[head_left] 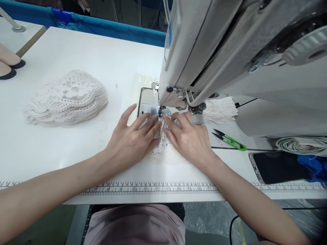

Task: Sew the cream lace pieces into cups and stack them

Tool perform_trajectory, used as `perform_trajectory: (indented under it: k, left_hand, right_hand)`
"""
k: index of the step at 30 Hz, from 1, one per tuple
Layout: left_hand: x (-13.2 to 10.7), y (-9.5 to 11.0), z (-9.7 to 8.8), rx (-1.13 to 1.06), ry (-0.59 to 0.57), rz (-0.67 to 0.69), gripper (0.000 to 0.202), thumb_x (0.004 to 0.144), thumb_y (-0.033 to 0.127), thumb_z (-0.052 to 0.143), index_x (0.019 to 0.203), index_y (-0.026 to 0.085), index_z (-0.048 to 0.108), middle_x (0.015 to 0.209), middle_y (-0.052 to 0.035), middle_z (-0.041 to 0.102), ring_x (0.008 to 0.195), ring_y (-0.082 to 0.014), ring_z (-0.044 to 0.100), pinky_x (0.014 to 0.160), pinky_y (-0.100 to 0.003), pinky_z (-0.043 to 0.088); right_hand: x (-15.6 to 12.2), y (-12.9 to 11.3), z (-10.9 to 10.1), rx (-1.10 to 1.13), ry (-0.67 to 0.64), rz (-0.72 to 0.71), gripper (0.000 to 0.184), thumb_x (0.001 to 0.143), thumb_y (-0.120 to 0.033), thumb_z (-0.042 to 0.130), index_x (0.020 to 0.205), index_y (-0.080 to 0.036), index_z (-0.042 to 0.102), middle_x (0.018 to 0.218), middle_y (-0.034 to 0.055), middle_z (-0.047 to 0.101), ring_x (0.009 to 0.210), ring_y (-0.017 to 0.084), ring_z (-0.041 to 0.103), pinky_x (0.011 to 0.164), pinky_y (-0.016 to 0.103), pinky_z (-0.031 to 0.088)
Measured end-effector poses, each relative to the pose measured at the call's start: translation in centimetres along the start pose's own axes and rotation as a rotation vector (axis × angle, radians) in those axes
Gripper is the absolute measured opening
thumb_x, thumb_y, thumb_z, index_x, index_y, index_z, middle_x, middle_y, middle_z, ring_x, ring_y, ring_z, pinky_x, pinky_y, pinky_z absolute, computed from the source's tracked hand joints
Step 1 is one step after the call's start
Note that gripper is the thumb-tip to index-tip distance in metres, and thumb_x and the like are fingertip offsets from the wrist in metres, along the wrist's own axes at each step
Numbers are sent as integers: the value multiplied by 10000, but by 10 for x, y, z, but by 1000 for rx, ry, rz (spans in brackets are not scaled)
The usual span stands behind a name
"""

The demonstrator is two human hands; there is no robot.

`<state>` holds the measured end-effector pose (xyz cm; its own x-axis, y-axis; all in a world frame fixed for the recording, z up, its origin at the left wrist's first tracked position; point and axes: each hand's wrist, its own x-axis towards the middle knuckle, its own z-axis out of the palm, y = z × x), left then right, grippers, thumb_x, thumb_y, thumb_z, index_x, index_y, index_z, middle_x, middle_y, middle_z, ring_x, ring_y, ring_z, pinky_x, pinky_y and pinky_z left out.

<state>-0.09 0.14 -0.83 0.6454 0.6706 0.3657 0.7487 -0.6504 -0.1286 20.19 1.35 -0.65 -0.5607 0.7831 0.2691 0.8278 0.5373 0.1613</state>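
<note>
A piece of white lace (159, 148) lies under the needle and presser foot (160, 111) of a sewing machine (189, 51). My left hand (130, 139) rests on the lace's left side, fingers stretched out and spread, fingertips just in front of the presser foot. From the right, my right hand (190, 139) presses on the same lace with its fingers apart. Gathers run through the lace between both sets of fingertips. Part of the lace is hidden beneath my hands.
On the left lies a stack of lace pieces (68, 102). More lace (221, 109) sits behind my right hand, near green thread snips (231, 140). A phone (278, 166) and coiled pale-green tape (304, 144) lie far right. A ruler strip (145, 189) follows the table's front edge.
</note>
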Motion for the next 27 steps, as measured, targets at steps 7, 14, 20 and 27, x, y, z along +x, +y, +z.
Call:
perform_trajectory:
  k: [7, 14, 20, 27]
  left_hand:
    - [0, -1, 3, 15, 43, 9, 336, 1002, 295, 452, 1301, 186, 561, 1276, -58, 667, 1187, -243, 612, 1147, -538, 296]
    - [0, -2, 1, -37, 8, -11, 334, 1002, 285, 446, 1302, 197, 563, 1297, -53, 654, 1206, -249, 602, 1152, -558, 297]
    - [3, -4, 0, -147, -23, -57, 323, 994, 277, 457, 1290, 224, 572, 1323, -50, 635, 1232, -261, 586, 1174, -597, 264]
    - [3, -9, 6, -96, -32, -43, 344, 1022, 322, 400, 1311, 209, 551, 1350, -49, 618, 1256, -244, 562, 1182, -577, 249]
  right_hand:
    - [0, 0, 0, -5, -25, 15, 420, 1035, -353, 360, 1315, -167, 612, 1065, 133, 693, 1082, 269, 542, 818, 380, 365]
    - [0, -1, -3, -1, -27, 20, 396, 1026, -336, 383, 1292, -163, 622, 1091, 126, 690, 1069, 269, 543, 819, 385, 370]
    - [0, 0, -1, 1, -30, 41, 389, 1014, -334, 406, 1299, -168, 612, 1019, 133, 695, 1089, 284, 521, 815, 387, 386]
    - [1, 5, 7, -9, -9, 37, 407, 1018, -342, 387, 1317, -169, 601, 1026, 139, 684, 1106, 290, 522, 820, 398, 404]
